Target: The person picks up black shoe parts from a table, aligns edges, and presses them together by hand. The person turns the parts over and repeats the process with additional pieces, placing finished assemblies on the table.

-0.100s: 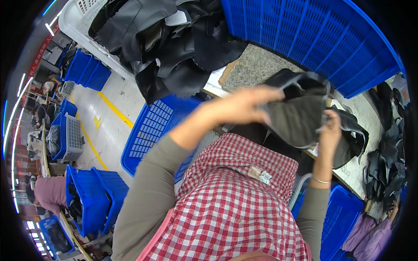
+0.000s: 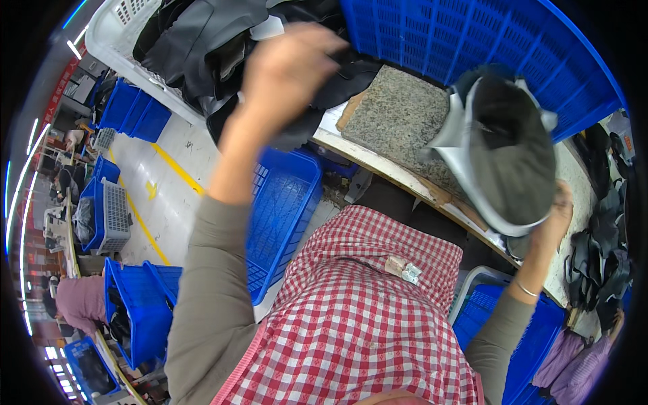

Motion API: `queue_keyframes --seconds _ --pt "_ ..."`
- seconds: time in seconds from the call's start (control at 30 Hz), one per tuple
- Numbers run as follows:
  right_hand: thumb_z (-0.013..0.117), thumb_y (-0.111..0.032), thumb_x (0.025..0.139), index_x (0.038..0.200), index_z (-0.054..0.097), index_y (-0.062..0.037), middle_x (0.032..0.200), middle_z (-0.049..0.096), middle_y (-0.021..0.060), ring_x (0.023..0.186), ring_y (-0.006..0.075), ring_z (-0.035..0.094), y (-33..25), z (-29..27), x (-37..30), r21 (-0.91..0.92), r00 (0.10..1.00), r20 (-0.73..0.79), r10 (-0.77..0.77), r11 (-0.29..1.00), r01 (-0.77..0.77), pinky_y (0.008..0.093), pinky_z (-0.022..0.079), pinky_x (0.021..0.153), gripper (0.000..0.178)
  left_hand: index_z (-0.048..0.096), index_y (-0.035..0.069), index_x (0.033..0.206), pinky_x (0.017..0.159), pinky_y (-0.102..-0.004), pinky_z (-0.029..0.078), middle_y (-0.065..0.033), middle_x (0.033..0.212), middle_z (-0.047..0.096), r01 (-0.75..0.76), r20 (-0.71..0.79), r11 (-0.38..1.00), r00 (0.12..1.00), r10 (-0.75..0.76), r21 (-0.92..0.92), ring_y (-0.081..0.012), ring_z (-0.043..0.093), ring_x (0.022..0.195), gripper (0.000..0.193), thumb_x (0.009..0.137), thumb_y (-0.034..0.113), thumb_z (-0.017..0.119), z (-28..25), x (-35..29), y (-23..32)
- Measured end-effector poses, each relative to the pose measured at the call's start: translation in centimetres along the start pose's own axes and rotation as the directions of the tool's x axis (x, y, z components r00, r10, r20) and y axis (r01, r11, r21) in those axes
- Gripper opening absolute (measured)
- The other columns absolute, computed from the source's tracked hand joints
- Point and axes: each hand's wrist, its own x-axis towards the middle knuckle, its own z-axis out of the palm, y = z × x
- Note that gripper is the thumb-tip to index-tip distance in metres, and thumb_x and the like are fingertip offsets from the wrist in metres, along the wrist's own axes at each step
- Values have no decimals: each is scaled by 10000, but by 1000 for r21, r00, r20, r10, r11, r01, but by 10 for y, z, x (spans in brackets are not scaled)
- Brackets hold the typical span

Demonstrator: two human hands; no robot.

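On the right, my right hand [image 2: 559,212] grips the lower edge of a dark shoe upper [image 2: 516,158]. The upper stands open, its grey-olive lining and pale edges showing, above the workbench near a blue basket. My left hand [image 2: 287,74] is apart from it, in front of the pile of black leather pieces [image 2: 202,37] at the upper left. Motion smears its fingers, so their pose is unclear. Between the hands lies a speckled stone slab [image 2: 398,108] on the bench.
A large blue basket [image 2: 466,40] leans at the back of the bench. The leather pile overflows a white crate [image 2: 108,30]. Below it stands another blue basket [image 2: 287,209]. More black pieces [image 2: 594,250] lie at the far right. A person in a pink top [image 2: 81,304] works at far left.
My left hand has let go of the shoe upper and swung up and left to the leather pile. My right hand has moved right with the upper, which has turned more upright.
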Motion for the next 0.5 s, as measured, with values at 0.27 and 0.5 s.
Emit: queue_keyframes --seconds 0.27,0.5 --pt "602 19 992 1214 553 -21 1139 686 173 996 291 716 83 -258 72 34 870 -453 195 979 -202 433 596 871 231 419 -50 1540 1180 -385 373 -294 1492 527 701 100 713 712 -696 -26 -332 493 1420 1048 777 497 885 -138 12 -240" --pt "675 -399 954 1149 798 -156 1029 793 87 952 226 744 109 -288 42 -903 891 -389 -236 288 -318 350 532 843 335 540 -90 1426 981 -343 508 -158 1286 689 358 351 903 835 -423 236 -206 648 1141 730 877 294 829 -166 13 -306"
